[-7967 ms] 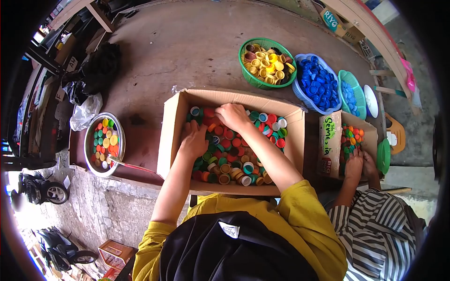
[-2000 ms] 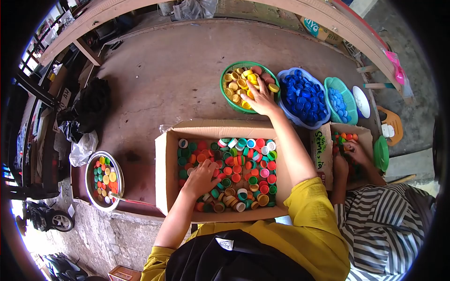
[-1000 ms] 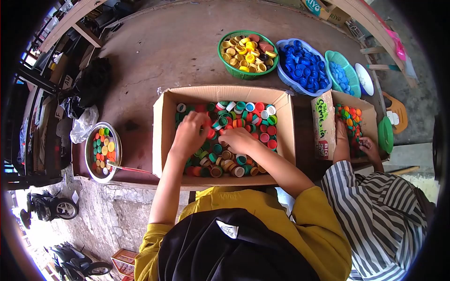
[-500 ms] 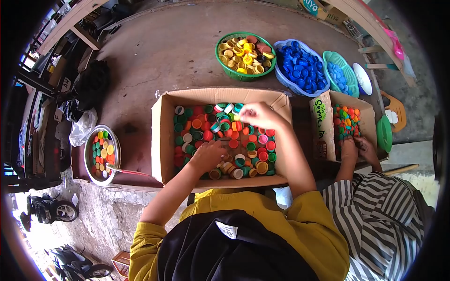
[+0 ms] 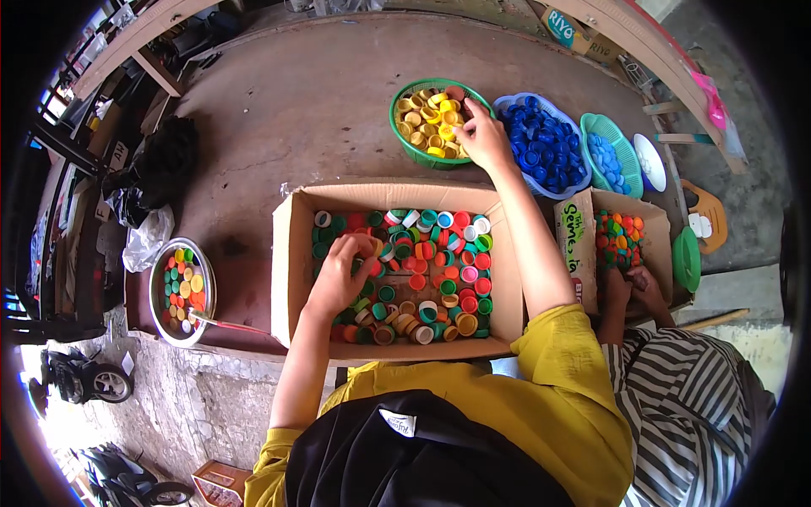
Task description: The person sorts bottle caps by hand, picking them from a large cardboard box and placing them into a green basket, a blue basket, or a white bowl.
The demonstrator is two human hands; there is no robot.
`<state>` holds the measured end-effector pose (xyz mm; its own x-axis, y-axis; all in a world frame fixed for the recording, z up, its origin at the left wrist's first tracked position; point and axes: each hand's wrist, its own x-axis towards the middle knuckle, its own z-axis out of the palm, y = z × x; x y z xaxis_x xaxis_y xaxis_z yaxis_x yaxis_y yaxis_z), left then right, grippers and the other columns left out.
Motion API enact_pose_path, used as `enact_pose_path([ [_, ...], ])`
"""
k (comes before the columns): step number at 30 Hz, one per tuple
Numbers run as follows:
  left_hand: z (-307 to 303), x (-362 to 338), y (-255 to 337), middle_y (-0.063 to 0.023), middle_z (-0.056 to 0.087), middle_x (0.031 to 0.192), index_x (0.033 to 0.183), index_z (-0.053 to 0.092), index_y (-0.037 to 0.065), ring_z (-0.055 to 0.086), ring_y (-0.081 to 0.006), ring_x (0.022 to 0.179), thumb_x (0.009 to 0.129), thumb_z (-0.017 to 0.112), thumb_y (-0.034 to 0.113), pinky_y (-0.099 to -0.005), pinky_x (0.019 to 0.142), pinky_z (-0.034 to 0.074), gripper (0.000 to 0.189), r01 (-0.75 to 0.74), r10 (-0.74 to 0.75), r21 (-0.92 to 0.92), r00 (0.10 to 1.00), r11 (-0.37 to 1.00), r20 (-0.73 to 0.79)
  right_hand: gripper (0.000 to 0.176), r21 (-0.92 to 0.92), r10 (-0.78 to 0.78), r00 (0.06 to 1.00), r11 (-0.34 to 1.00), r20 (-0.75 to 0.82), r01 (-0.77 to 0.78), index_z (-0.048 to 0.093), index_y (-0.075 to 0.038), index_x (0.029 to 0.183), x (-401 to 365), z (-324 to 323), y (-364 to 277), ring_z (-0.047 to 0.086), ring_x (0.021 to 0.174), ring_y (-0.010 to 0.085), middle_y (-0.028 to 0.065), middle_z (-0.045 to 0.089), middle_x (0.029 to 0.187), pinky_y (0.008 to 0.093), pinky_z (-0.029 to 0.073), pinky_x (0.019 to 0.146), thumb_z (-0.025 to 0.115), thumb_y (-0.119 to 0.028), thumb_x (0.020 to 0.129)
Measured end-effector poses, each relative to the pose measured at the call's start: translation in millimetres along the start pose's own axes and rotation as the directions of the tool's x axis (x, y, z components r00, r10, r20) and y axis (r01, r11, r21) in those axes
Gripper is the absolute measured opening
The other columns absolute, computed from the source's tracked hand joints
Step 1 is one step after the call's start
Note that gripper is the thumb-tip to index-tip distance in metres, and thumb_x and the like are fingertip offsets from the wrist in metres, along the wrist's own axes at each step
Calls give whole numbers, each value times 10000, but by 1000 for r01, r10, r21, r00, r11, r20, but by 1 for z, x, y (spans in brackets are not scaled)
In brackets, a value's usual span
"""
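My right hand [image 5: 484,139] is over the right side of a green basket [image 5: 404,150] of yellow and tan bottle caps [image 5: 429,110]. Its fingers are apart, and I see no cap between them. Above the left part of a cardboard box [image 5: 291,253], my left hand [image 5: 338,279] has its fingers curled round an orange-tan bottle cap [image 5: 369,245]. Many loose caps [image 5: 414,283] in red, green, white, orange and tan lie in this box.
Right of the green basket stand a blue basket [image 5: 503,152] of dark blue caps and a mint basket [image 5: 629,156] of light blue ones. A metal bowl [image 5: 157,314] of caps sits at the left. A co-worker's hands [image 5: 634,287] reach into a smaller box [image 5: 579,245].
My right hand has moved from inside the box up to the green basket, its fingers now spread. My left hand has lifted and shifted left, with a cap now showing at its fingers.
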<state>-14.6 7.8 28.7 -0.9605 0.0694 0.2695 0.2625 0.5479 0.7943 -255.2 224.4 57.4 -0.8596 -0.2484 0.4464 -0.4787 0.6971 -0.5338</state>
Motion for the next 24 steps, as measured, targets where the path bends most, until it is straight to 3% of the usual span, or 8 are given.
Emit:
enact_pose_path([
  [1,-1,1,3,-135,583,984,948,504,-1,562,-258,901,765,647,5,-323,803,458,232,45,-46,-21,999,999,-21,421,-82,23,999,996,29,-20,551,9,1130,-4,2,-9,643,696,209,119,663,818,303,503,645,674,-184,777],
  [3,4,0,-2,-121,577,1014,1106,443,10,553,-185,894,759,666,-5,-291,792,469,413,38,-44,-68,995,997,-86,520,143,-65,991,989,116,48,505,-5,1199,-21,-3,-44,605,670,171,95,640,774,310,489,653,674,-267,782],
  [5,7,3,2,-113,574,1037,1194,391,16,553,-169,900,762,666,-13,-290,800,475,512,11,-34,-143,987,990,-157,434,390,-56,865,905,499,-167,525,-76,1199,-43,-14,-83,566,723,113,43,629,876,268,476,666,635,-277,831],
  [7,9,5,8,-115,568,1056,1260,324,20,555,-170,896,760,667,-19,-295,819,473,608,-39,10,-144,979,989,-203,359,593,-204,714,727,669,-347,508,-37,1209,-67,-3,-92,577,902,123,67,604,988,266,476,787,558,-212,900],
  [11,14,11,15,-126,587,1068,1289,287,12,596,-231,904,742,708,45,-336,804,477,692,-159,88,-234,954,959,-287,333,731,-361,671,542,648,-415,523,27,1167,-98,2,-100,597,863,131,93,630,962,279,493,767,553,-169,899],
  [16,18,5,26,-172,466,1225,1305,267,4,525,-243,959,750,689,37,-346,812,461,699,-76,45,-160,981,984,-188,314,674,-268,689,605,674,-424,552,16,1114,-96,-8,-80,615,854,140,94,645,927,272,503,764,626,-118,840],
  [21,36,-9,-6,-122,572,963,1019,583,56,550,-292,910,768,594,20,-380,770,461,254,-163,149,-2,897,987,417,152,592,-25,973,797,228,-118,648,-28,867,-27,-9,-22,627,716,93,54,674,793,236,500,671,672,-165,804],
  [24,50,-19,-3,-107,575,913,963,619,104,558,-291,914,787,572,120,-410,775,463,183,-86,-59,210,797,974,600,224,332,70,997,940,34,-77,655,-16,843,8,2,11,637,653,120,80,676,776,248,509,617,729,-204,747],
])
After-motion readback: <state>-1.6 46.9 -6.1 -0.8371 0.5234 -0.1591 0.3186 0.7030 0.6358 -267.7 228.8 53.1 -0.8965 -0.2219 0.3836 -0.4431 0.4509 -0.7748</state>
